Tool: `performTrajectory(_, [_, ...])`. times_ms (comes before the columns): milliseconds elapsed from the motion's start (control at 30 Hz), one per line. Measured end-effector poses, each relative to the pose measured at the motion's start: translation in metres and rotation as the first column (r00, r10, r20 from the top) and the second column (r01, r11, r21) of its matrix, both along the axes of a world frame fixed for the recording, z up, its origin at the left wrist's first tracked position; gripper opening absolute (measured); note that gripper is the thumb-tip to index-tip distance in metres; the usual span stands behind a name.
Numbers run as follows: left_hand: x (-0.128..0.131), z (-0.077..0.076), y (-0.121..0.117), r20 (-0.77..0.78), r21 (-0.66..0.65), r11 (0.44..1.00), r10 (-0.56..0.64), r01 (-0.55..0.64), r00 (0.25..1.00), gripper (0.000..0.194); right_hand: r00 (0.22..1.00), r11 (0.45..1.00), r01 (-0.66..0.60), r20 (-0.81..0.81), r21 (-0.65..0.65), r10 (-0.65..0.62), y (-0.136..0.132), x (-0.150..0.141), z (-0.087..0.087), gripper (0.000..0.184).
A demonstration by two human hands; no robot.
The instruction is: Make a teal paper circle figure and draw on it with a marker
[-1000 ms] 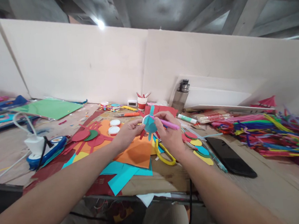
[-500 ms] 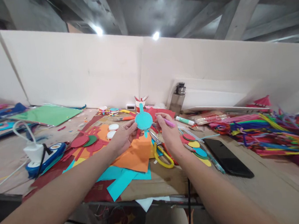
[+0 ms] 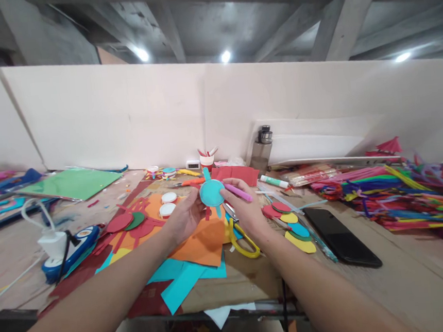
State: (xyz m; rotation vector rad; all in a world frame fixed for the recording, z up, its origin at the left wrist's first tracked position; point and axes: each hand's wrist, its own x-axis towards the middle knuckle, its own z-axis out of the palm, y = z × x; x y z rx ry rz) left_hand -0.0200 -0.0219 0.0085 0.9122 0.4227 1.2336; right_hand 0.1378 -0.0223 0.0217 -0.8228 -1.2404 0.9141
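Note:
Between my hands is a round turquoise paper disc (image 3: 212, 193) with narrow turquoise strips sticking out above and below. My left hand (image 3: 187, 213) grips it by its left edge. In my right hand (image 3: 242, 200) a pink-purple pen (image 3: 239, 192) lies against the fingers, and that hand's fingertips touch the disc's right edge. Yellow-handled scissors (image 3: 244, 240) lie under my right wrist. Below my left hand is a sheet of orange paper (image 3: 203, 245) on turquoise paper pieces (image 3: 183, 288). Two white round lids (image 3: 168, 210) sit left of the disc.
Red and green paper circles (image 3: 120, 222) lie at left, more coloured circles (image 3: 299, 230) at right. A black phone (image 3: 342, 238), a glue stick (image 3: 274, 181), a bottle (image 3: 261, 149) and pipe cleaners (image 3: 398, 197) are on the right. A power strip (image 3: 72, 251) stands at left.
My right hand has moved left, and its fingertips now touch the disc, where before they were just apart from it. The view has tilted up slightly, so things appear lower.

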Motion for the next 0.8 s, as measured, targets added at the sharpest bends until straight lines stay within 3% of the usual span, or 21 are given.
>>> performTrajectory(267, [0.003, -0.003, 0.0, 0.015, -0.013, 0.999, 0.044, -0.043, 0.999, 0.024, 0.994, 0.999, -0.028, 0.105, -0.021, 0.03, -0.005, -0.003, -0.002, 0.032])
performTrajectory(367, [-0.002, -0.002, 0.003, 0.01, -0.105, 0.991, 0.082, -0.081, 0.997, 0.023, 0.983, 0.996, 0.087, 0.16, -0.003, -0.086, -0.006, 0.002, 0.004, 0.027])
performTrajectory(500, [-0.008, 0.0, 0.007, 0.013, -0.207, 0.971, 0.123, -0.117, 0.992, 0.021, 0.954, 0.971, 0.204, 0.198, 0.126, -0.226, -0.013, 0.008, 0.018, 0.022])
performTrajectory(633, [-0.008, -0.001, 0.009, -0.016, -0.214, 0.968, 0.133, -0.133, 0.991, 0.02, 0.937, 0.964, 0.15, 0.281, 0.218, -0.209, -0.023, 0.006, 0.022, 0.022])
performTrajectory(800, [-0.005, -0.001, 0.007, -0.009, -0.22, 0.97, 0.106, -0.106, 0.994, 0.022, 0.938, 0.961, 0.014, 0.33, 0.276, -0.108, -0.03, -0.003, 0.015, 0.016])
